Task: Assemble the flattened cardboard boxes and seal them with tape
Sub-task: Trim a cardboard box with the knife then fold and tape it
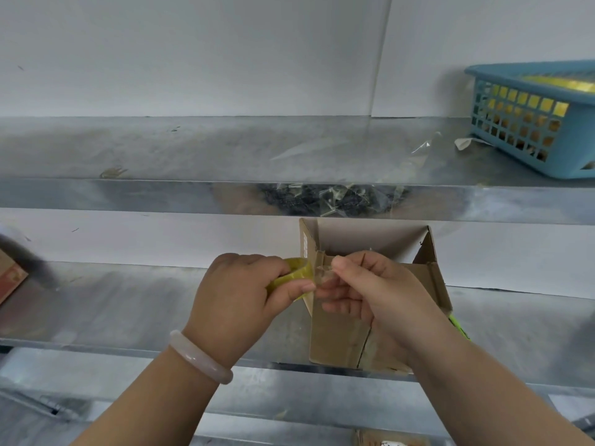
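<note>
**Both hands on the tape, in front of the box**

The left hand (244, 294) is curled round a yellow-green tape roll (297, 272), with the thumb pressed on its side. The right hand (370, 297) pinches the clear tape end (323, 275) between thumb and forefinger, just beside the roll. Its other fingers are loosely bent below. A pale bracelet (199, 355) sits on the left wrist.

The box (335, 336) stands on the lower metal shelf (128, 310), right behind the hands, with its top open and its flaps up. A seam runs down its near face. The face looks glossy there, perhaps from tape, but the blur makes that hard to tell. Something bright green (458, 326) shows at the box's right side, mostly hidden by the right forearm.

Clear tape scraps (338, 197) cling to the front edge of the upper shelf (193, 149), above the box. A blue basket (528, 123) with yellow contents stands at the far right of that shelf. A piece of cardboard (9, 275) shows at the left edge
</note>
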A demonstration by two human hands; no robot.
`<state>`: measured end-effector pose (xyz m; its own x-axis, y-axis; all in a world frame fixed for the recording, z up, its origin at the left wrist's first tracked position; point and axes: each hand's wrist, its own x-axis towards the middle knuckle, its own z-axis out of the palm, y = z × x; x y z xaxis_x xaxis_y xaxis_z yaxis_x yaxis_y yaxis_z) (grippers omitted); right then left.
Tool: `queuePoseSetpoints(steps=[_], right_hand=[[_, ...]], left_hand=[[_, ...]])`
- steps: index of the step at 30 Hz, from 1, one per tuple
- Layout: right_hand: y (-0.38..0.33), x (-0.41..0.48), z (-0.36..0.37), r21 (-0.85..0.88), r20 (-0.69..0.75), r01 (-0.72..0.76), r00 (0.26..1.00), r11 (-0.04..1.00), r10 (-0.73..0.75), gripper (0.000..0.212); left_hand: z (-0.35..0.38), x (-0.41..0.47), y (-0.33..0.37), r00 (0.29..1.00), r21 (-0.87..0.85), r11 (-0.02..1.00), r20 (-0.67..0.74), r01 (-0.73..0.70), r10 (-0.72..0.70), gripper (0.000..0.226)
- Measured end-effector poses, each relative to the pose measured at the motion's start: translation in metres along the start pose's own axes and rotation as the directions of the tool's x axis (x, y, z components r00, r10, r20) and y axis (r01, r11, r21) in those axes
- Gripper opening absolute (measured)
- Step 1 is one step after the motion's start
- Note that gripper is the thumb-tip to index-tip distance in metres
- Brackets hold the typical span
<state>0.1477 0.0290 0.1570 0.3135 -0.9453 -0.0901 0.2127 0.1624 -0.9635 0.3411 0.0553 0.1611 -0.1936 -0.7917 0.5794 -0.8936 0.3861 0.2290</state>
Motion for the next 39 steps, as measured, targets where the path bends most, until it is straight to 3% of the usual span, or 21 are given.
queuePoseSetpoints(steps=[3, 6, 9, 14, 17, 21, 25, 27, 32, 39], right_hand=[[-0.001, 0.0, -0.003, -0.283, -0.023, 0.042, 0.998, 0.958, -0.05, 0.03], [-0.005, 0.0, -0.01, -0.531, -0.047, 0.118, 0.985, 0.839, -0.168, 0.008], [-0.009, -0.001, -0.02, -0.559, -0.045, 0.157, 0.975, 0.814, -0.219, 0.01], [-0.011, -0.001, -0.022, -0.572, -0.049, 0.175, 0.968, 0.801, -0.247, 0.013], [-0.013, -0.005, -0.029, -0.519, -0.061, 0.144, 0.977, 0.843, -0.205, 0.012], [-0.012, -0.014, -0.04, -0.539, -0.074, 0.148, 0.972, 0.829, -0.221, 0.011], [-0.015, -0.022, -0.056, -0.562, -0.135, 0.171, 0.946, 0.809, -0.294, 0.02], [-0.02, -0.025, -0.072, -0.549, -0.204, 0.154, 0.929, 0.822, -0.309, 0.02], [-0.024, -0.035, -0.102, -0.536, -0.262, 0.063, 0.936, 0.842, -0.236, 0.023], [-0.012, -0.042, -0.12, -0.593, -0.367, -0.067, 0.909, 0.803, -0.195, 0.025]], left_hand=[[-0.001, 0.003, 0.005, 0.999, 0.01, 1.0, 0.028, -0.016, 0.016, 0.065], [-0.004, 0.002, 0.004, 0.998, -0.126, 0.992, 0.054, 0.027, -0.02, 0.048], [-0.009, -0.002, -0.006, 0.981, -0.449, 0.878, 0.164, 0.165, -0.101, 0.035], [-0.008, -0.004, -0.007, 0.95, -0.637, 0.735, 0.311, 0.234, -0.033, 0.022], [-0.008, -0.003, -0.008, 0.972, -0.548, 0.819, 0.231, 0.17, -0.047, 0.025], [-0.007, -0.001, -0.01, 0.982, -0.308, 0.935, 0.128, 0.176, -0.142, 0.045], [0.0, 0.002, -0.011, 0.996, -0.089, 0.995, 0.081, 0.044, -0.037, 0.05], [-0.002, 0.002, -0.02, 0.999, -0.036, 0.999, 0.042, 0.025, -0.023, 0.051], [0.001, 0.0, -0.038, 0.999, -0.158, 0.988, 0.032, 0.0, 0.005, 0.046], [0.028, 0.011, -0.036, 0.997, 0.219, 0.974, 0.05, -0.063, 0.053, 0.063]])
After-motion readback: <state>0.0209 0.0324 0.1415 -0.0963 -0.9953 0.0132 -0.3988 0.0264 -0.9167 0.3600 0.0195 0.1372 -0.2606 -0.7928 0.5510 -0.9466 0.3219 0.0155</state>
